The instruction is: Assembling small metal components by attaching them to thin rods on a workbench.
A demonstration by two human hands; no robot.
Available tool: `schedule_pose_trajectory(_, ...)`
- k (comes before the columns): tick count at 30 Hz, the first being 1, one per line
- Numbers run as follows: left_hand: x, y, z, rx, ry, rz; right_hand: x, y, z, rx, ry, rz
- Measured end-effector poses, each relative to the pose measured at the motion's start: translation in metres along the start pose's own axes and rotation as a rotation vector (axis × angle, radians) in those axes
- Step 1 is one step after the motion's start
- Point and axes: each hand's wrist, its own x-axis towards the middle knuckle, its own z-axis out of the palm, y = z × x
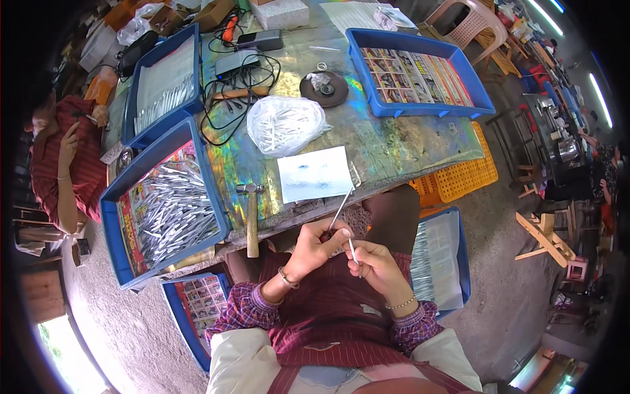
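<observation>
Over my lap, my left hand is closed round a thin metal rod that slants up past the table edge. A bent piece of wire shows at its far end; I cannot tell if the two are joined. Close beside it, my right hand pinches a slim silvery piece, whose upper end touches or nearly touches my left fingertips. White paper with dark smudges lies just beyond my hands. A wooden-handled hammer rests at the table's near edge.
Blue trays hold many silvery pieces at left and newspaper at far right. A plastic bag of pale strips, a dark round dish and tangled cables lie on the table. Another person is at left.
</observation>
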Motion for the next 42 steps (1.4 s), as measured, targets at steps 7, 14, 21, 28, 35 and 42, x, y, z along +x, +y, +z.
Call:
schedule_pose_trajectory(7,0.003,0.012,-0.012,-0.071,0.095,0.075,0.008,-0.004,0.013,-0.774,0.160,-0.579)
schedule_pose_trajectory(14,0.043,0.037,-0.049,-0.654,0.150,0.459,0.062,-0.053,0.041,-1.372,0.191,-0.996)
schedule_pose_trajectory(21,0.050,0.091,-0.052,0.142,0.189,1.102,0.117,-0.052,0.049,-1.629,0.117,-1.156)
schedule_pose_trajectory(28,0.060,0.065,-0.065,-0.190,0.084,0.767,0.125,-0.050,0.045,-1.578,0.088,-1.152)
schedule_pose_trajectory(35,0.079,0.007,-0.063,-0.169,0.209,0.463,0.120,-0.055,0.036,-1.572,0.144,-1.152)
schedule_pose_trajectory(42,0.079,0.014,-0.063,-0.213,0.206,0.393,0.111,-0.063,0.014,-1.559,0.232,-1.210)
